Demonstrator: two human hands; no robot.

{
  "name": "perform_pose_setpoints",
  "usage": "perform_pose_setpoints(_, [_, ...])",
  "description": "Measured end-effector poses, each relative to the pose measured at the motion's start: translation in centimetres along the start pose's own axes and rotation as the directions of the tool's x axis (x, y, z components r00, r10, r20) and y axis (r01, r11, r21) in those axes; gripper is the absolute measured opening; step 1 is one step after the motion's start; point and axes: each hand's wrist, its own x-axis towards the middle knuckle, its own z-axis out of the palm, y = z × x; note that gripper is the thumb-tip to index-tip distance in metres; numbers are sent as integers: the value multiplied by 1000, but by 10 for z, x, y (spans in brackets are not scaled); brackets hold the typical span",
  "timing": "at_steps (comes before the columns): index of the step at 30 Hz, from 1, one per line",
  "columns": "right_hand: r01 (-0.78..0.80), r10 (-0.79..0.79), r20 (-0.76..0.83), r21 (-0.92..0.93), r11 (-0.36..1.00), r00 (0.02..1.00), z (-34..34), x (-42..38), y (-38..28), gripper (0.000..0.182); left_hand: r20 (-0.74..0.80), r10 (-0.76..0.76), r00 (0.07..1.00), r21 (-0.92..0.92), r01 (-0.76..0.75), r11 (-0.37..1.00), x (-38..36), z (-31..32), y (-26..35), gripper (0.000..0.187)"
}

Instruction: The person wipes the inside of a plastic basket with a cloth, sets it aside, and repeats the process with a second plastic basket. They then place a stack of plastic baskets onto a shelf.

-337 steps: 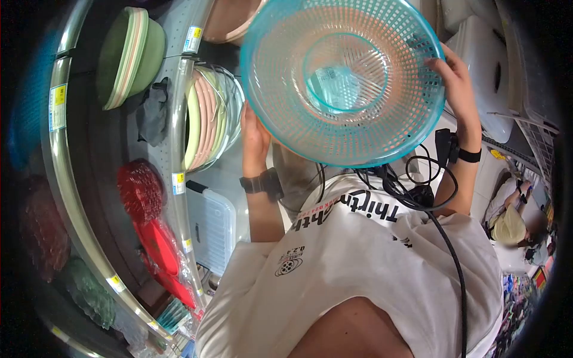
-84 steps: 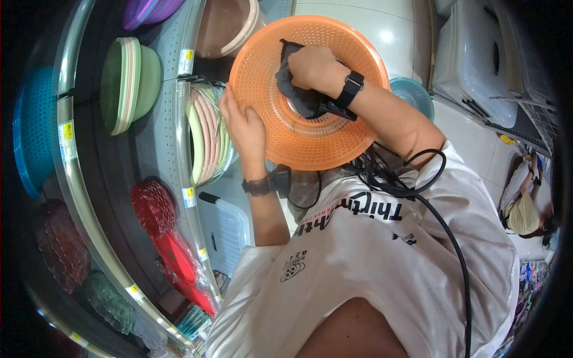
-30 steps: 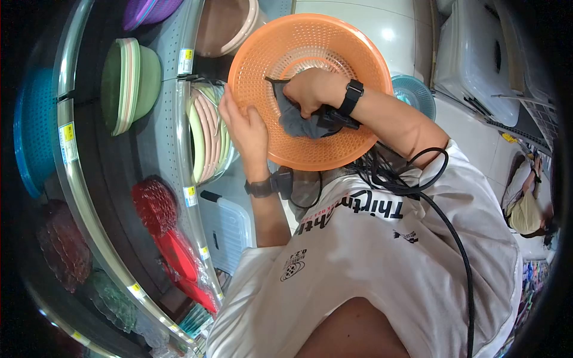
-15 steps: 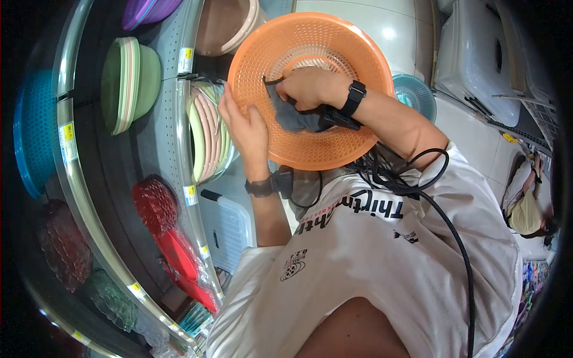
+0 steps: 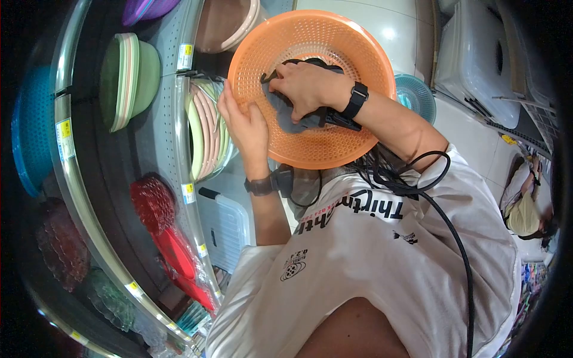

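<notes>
An orange perforated plastic basket is tilted with its inside facing me. My left hand holds its left rim, the thumb inside and the fingers along the outside. Within the basket, my right hand presses on a dark grey cloth, fingertips and thumb somewhat apart on it. Part of the cloth lies hidden beneath the hand and wrist. Both wrists wear black straps, and a black module sits under the right one.
Shelves on the left carry green basins, pink and green basins and red plastic baskets. A teal basket stands on the floor behind. A black cable hangs over my shirt. At far right is another person.
My right hand has shifted slightly and its fingers have spread over the cloth. More dark material shows above the hand. My left hand stays on the basket rim.
</notes>
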Motion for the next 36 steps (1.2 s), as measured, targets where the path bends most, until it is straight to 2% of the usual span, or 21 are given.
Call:
perform_pose_setpoints(1, [21, -19, 32, -54, 998, 999, -1, 0, 0, 69, 3, 1, 1000, -9, -1, 1000, 0, 0, 0, 68])
perform_pose_setpoints(4, [-7, 15, 77, -104, 995, 997, 6, 7, 0, 65, -2, 29, 1000, 13, -29, 1000, 0, 1, -3, 67])
perform_pose_setpoints(11, [-79, 83, 95, -43, 996, 992, 3, 4, -1, 56, 4, 17, 1000, 17, -17, 1000, 0, 1, -2, 67])
perform_pose_setpoints(17, [-231, 229, 183, -12, 973, 956, -2, 3, -3, 49, 0, 33, 999, 0, -33, 999, 0, 1, -2, 67])
perform_pose_setpoints(19, [-279, 280, 269, -44, 959, 921, -2, 7, -1, 50, 3, 31, 1000, -4, -31, 1000, 0, 1, -1, 67])
perform_pose_setpoints(26, [-275, 266, 295, -9, 961, 918, -6, 5, 4, 46, -2, 34, 999, 8, -34, 999, 0, 2, -2, 67])
perform_pose_setpoints(28, [-240, 229, 238, 18, 971, 944, -3, 3, 6, 40, -6, 39, 999, 11, -39, 999, 0, 2, -2, 66])
perform_pose_setpoints(36, [-243, 232, 249, 14, 970, 940, -5, 3, 5, 41, 0, 14, 1000, 11, -14, 1000, 0, 2, -4, 67])
